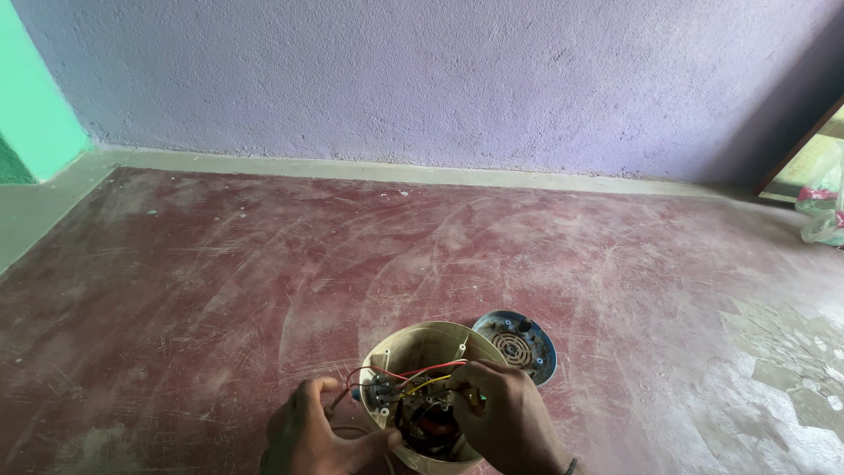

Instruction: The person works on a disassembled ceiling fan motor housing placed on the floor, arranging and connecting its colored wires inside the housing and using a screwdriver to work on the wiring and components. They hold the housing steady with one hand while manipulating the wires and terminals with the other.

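1. Opened already: cream round housing (428, 352) lying on the red floor (220, 290) with its inside turned up, wiring bare to view.
2. Taken off and set aside: blue round cover (519, 345) with a slotted grille, lying flat on the floor just beyond the right grip and up to the right of it, touching or nearly touching the housing's rim; cannot tell which.
3. Judged as mid-way: shell apart, inner parts exposed, red wires (413, 373) and a yellow wire (432, 383) looped across the opening and attached at both ends as far as visible; dark inner parts low in the housing too shadowed to make out.
4. Left to do, as a judgement only: the work on the wiring itself, then closing up with the cover.
5. Left hand (318, 435): grip curled around the near left rim of the housing, thumb lying along its lower edge, pressed on the shell and steadying it.
6. Right hand (510, 418): grip bent down into the opening from the right, fingertips pinched close together at the wires near the middle; exactly which wire or part is pinched hidden under the fingers.
7. Housing between the two grips, directly under both; wires running from the left grip's side across to the right grip's fingertips.
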